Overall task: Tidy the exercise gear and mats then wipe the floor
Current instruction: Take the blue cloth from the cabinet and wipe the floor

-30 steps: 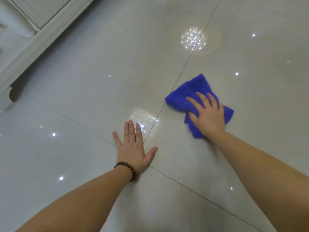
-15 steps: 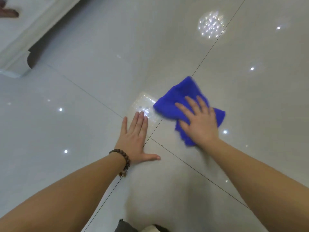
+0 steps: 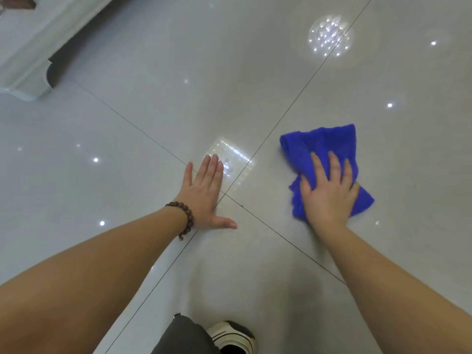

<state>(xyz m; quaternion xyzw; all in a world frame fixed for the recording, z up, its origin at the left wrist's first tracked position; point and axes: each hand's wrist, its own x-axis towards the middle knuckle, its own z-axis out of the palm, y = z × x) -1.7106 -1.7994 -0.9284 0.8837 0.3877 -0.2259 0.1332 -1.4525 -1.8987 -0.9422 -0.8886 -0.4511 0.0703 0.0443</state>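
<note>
Your right hand [image 3: 329, 192] lies flat, fingers spread, pressing the blue cloth [image 3: 324, 149] onto the glossy tiled floor [image 3: 153, 111], right of centre frame. Your left hand [image 3: 204, 192], beaded bracelet [image 3: 185, 218] at the wrist, rests flat with straight fingers on the floor at centre. White furniture base [image 3: 30, 72] upper left.

Illumination is bright and even, from overhead fixtures. The glossy floor [image 3: 127, 251] mirrors them: a round cluster of glare points at 1 o'clock, a rectangular patch near centre, scattered pinpoints elsewhere. A soft shadow lies at 6 o'clock. Tile joints bow slightly toward the edges. Focus is slightly soft.
</note>
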